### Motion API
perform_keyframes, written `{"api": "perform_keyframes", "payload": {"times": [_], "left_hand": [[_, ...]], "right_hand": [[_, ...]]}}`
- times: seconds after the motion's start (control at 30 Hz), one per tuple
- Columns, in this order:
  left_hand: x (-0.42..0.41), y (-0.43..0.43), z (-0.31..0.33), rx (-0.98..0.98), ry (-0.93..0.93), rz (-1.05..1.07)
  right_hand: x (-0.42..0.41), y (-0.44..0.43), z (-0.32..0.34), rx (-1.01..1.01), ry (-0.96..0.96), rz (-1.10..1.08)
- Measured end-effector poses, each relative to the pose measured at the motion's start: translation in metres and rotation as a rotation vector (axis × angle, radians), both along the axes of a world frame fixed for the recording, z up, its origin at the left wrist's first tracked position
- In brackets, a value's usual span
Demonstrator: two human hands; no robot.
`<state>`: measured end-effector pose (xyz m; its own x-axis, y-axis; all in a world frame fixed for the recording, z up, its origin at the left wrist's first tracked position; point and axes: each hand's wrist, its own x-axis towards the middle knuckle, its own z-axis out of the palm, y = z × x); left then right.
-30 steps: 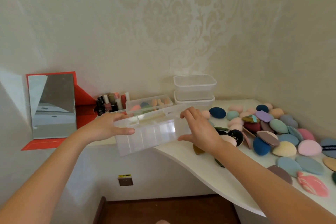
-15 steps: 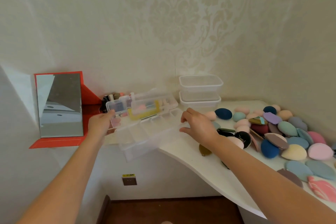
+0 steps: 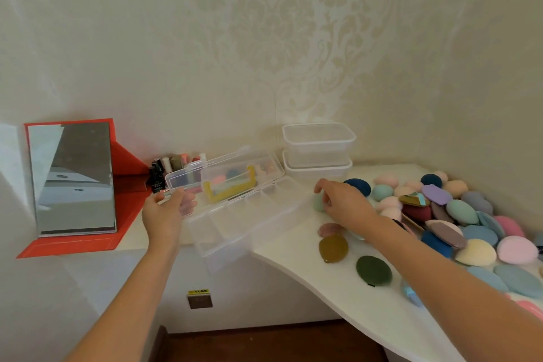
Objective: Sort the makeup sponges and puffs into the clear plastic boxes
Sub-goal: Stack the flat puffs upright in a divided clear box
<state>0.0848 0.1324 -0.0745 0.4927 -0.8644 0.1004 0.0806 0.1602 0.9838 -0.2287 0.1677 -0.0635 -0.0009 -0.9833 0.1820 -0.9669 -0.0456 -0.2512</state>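
A clear divided plastic box [image 3: 235, 220] lies open on the left end of the white counter [image 3: 293, 256], its lid with a yellow handle [image 3: 232, 188] raised behind it. My left hand [image 3: 164, 214] grips the box's left end at the lid corner. My right hand [image 3: 343, 203] reaches over the counter and its fingers curl round a pale green sponge [image 3: 318, 203] beside the box. Many coloured sponges and puffs [image 3: 458, 214] lie heaped to the right. An ochre puff [image 3: 333, 247] and a dark green puff [image 3: 373, 270] lie near the counter's front edge.
Two stacked clear tubs [image 3: 318, 150] stand against the wall behind the box. Another clear box with sponges shows through the raised lid. Small bottles [image 3: 164, 169] and a red-framed mirror [image 3: 73, 176] stand at the left. The counter's curved edge drops to the floor.
The box's lid has swung up and open. My right hand left the box and moved right onto the pale green sponge. My left hand stayed at the box's left end.
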Motion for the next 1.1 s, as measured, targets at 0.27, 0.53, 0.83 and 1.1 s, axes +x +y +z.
{"api": "perform_keyframes", "payload": {"times": [0.27, 0.53, 0.83, 1.1], "left_hand": [[-0.003, 0.003, -0.002, -0.056, -0.091, 0.005], [-0.011, 0.028, -0.014, 0.009, -0.15, -0.05], [-0.008, 0.079, -0.041, -0.381, -0.722, -0.255], [0.008, 0.104, -0.038, -0.417, -0.882, -0.382]], "right_hand": [[-0.013, 0.029, 0.038, 0.033, 0.061, 0.163], [-0.002, 0.072, 0.024, 0.32, 0.325, 0.303], [-0.003, 0.05, 0.021, 0.333, 0.072, 0.259], [-0.011, 0.053, 0.027, 0.074, -0.21, 0.165]]}}
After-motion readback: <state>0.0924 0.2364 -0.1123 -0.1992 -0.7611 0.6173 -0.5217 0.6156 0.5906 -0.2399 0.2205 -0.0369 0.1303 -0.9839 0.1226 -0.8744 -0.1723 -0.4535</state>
